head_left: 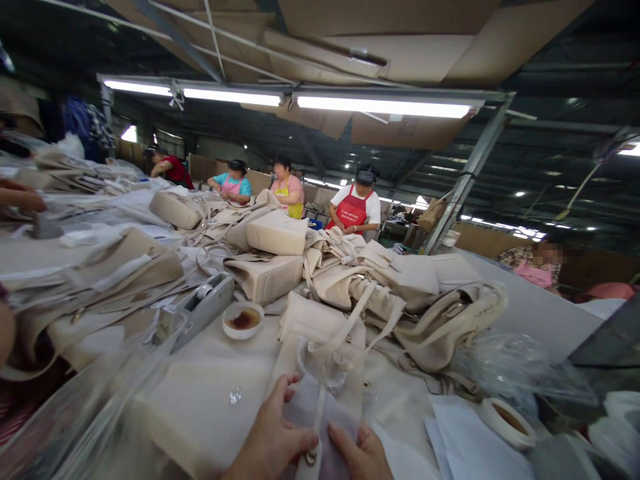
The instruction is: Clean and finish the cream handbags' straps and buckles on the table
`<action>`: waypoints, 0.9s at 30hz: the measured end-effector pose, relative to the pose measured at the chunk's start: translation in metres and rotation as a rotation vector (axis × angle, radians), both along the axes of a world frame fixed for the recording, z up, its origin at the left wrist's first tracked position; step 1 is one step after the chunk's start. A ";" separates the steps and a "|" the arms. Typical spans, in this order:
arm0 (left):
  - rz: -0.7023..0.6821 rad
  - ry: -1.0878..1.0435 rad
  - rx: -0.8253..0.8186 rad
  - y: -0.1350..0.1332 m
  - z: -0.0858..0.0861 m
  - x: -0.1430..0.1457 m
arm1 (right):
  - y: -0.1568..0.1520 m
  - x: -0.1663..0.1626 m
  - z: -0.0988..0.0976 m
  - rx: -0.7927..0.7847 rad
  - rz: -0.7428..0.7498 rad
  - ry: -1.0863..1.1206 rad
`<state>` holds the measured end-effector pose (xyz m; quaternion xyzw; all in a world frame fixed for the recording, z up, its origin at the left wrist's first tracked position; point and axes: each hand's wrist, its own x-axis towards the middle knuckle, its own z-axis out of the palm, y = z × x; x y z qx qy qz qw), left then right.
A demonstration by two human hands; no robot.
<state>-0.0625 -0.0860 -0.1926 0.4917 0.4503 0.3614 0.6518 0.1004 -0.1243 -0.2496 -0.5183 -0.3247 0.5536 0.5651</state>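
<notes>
A cream handbag [345, 377] lies in front of me at the table's near edge. Over it rests a pale, thin wrapping sheet [305, 403], with a narrow cream strap [320, 417] running across the sheet. My left hand [273, 430] pinches the strap's lower part between thumb and fingers, beside a small metal fitting [311, 458]. Just right of the strap, my right hand [363, 457] grips the sheet, its thumb on top and its fingers largely hidden. Clear plastic [333, 373] lies around the bag's handles.
Cream bags [275, 233] are heaped ahead. Left of the handbag are a tape dispenser [205, 303] and a small white bowl [243, 332] with brown liquid. To the right lie pale sheets [465, 433], a tape roll [507, 423] and clear plastic bags [520, 367]. Several people sit beyond.
</notes>
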 end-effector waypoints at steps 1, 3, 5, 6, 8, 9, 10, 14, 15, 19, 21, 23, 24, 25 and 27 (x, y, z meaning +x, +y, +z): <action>0.012 0.014 0.003 0.000 0.002 -0.001 | 0.004 0.001 0.006 0.012 0.032 -0.007; 0.033 0.042 0.008 0.002 0.003 0.000 | 0.009 0.002 0.013 0.029 0.074 -0.013; 0.044 0.070 0.014 0.002 0.001 0.001 | 0.011 0.000 0.012 0.019 0.060 -0.015; 0.044 0.077 0.017 0.001 0.000 0.002 | 0.011 -0.002 0.010 0.007 0.035 -0.021; 0.028 0.082 0.026 -0.002 -0.002 0.003 | 0.009 -0.005 0.006 -0.001 -0.030 -0.045; 0.016 0.090 0.035 -0.004 -0.002 0.003 | 0.008 -0.007 0.006 0.004 -0.058 -0.057; 0.006 0.106 0.055 -0.005 -0.001 0.002 | 0.006 -0.009 0.006 0.015 -0.085 -0.065; 0.088 0.277 0.266 -0.002 0.012 -0.013 | 0.001 -0.016 0.017 0.052 -0.148 -0.025; 0.128 0.319 0.318 0.002 0.016 -0.018 | 0.000 -0.017 0.021 0.049 -0.144 -0.002; -0.064 0.241 0.062 0.023 0.020 -0.031 | -0.001 -0.014 0.026 0.013 -0.088 0.035; -0.261 0.129 -0.139 0.027 0.015 -0.027 | -0.001 -0.009 0.023 0.000 -0.077 0.007; -0.363 -0.041 -0.248 0.026 0.008 -0.017 | -0.001 -0.007 0.021 0.000 -0.079 -0.017; -0.388 -0.149 -0.296 0.024 0.004 -0.011 | -0.002 -0.006 0.022 0.006 -0.081 -0.025; -0.399 -0.250 -0.341 0.021 0.002 -0.006 | -0.003 -0.006 0.023 0.015 -0.083 -0.033; -0.383 -0.360 -0.396 0.017 0.000 0.004 | -0.005 -0.008 0.027 0.041 -0.090 -0.054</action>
